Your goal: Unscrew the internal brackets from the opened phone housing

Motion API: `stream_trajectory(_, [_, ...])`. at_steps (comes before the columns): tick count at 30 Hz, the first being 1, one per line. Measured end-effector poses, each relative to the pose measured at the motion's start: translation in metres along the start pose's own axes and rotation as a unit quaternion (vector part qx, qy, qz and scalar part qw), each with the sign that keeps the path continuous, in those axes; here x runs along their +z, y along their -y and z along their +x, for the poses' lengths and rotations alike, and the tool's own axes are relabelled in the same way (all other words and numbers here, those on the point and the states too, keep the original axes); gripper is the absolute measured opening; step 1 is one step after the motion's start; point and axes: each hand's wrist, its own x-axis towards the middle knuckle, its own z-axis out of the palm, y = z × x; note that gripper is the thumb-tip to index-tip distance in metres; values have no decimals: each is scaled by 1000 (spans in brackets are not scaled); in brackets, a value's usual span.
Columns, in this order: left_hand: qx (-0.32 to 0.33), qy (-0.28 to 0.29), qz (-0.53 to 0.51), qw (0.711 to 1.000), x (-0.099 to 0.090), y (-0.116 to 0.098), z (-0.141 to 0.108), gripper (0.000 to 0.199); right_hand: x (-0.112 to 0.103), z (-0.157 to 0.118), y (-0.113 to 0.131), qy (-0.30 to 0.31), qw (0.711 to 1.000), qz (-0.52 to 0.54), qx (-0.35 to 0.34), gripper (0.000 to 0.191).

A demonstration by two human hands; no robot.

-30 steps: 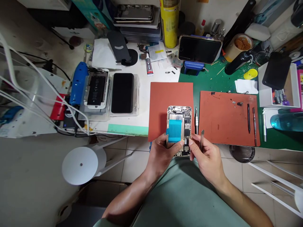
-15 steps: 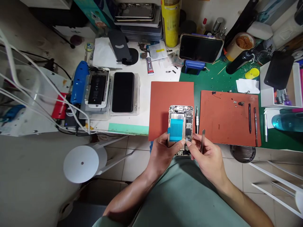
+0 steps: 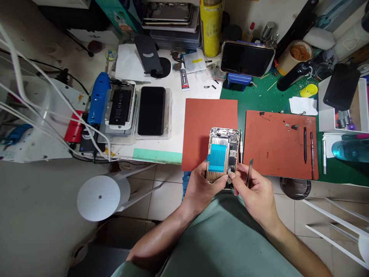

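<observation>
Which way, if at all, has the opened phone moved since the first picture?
Yes, rightward: against the left orange-red mat, the opened phone now appears farther from the mat's left edge and nearer the silver pen-like tool.

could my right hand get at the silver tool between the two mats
Probably yes: the silver tool lies mostly uncovered just beyond the right hand, though tweezers and the open phone occupy its fingers.

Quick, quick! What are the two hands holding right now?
Left hand: closed on the opened-up phone.
Right hand: closed around a thin metal tool, with the thumb at the phone's lower part.
</observation>
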Motion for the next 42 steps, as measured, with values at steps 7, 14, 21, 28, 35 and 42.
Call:
stream_trajectory(7, [-3, -2, -3, 1000, 0, 3, 0, 16, 0, 0, -2, 3, 1000, 15, -5, 30])
stream_trajectory(14, [-22, 19, -25, 999, -2, 1, -1, 19, 1, 0, 1, -3, 1000, 10, -3, 33])
stream_trajectory(21, [-41, 55, -110, 992, -3, 3, -1, 20, 2, -1, 0, 0, 1000, 20, -8, 31])
stream_trajectory(28, [-41, 50, -110, 992, -4, 1, -2, 23, 1, -1, -2, 2, 1000, 22, -8, 30])
stream_trajectory(35, [-43, 84, -144, 985, -5, 0, -3, 20, 2, -2, -1, 2, 1000, 28, -5, 28])
stream_trajectory(42, [-41, 89, -156, 983, -5, 0, -2, 22, 2, -2, -2, 0, 1000, 27, -7, 31])
